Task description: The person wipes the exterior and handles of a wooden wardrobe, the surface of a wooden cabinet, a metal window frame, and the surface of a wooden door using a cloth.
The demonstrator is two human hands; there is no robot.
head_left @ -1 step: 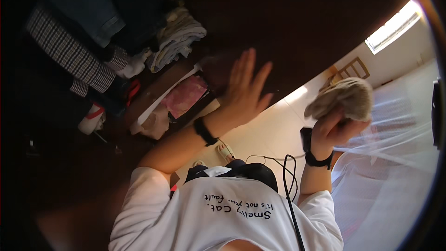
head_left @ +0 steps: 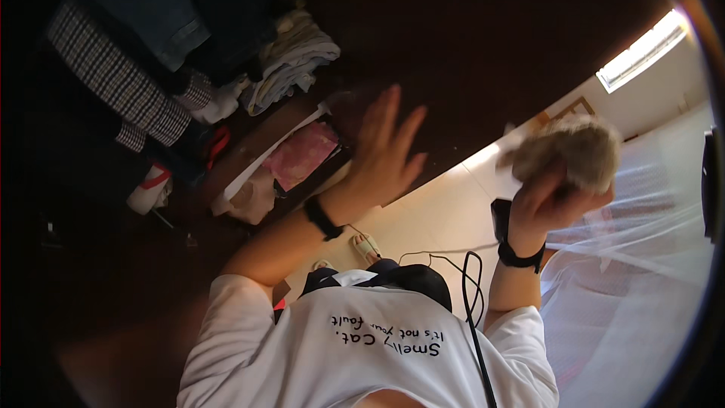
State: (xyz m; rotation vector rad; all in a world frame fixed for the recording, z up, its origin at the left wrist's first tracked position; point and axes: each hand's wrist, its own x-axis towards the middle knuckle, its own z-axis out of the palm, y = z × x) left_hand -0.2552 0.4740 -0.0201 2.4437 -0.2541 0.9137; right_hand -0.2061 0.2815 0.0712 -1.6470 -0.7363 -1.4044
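Observation:
My left hand (head_left: 385, 151) is raised with its fingers spread and holds nothing. It lies flat on or just before a dark brown wooden panel (head_left: 491, 30); contact cannot be told. My right hand (head_left: 547, 204) is closed on a crumpled grey-brown cloth (head_left: 566, 151), held up at the right, apart from the panel. Each wrist wears a black band. My white printed shirt (head_left: 362, 347) fills the lower middle.
Folded clothes are piled at the upper left: a plaid garment (head_left: 113, 83), jeans (head_left: 151, 7) and cream cloth (head_left: 294, 53). A pink item (head_left: 306, 155) lies on a shelf below them. White netting (head_left: 642, 257) hangs at the right. A power strip (head_left: 366, 245) and black cable (head_left: 472, 287) lie on the pale floor.

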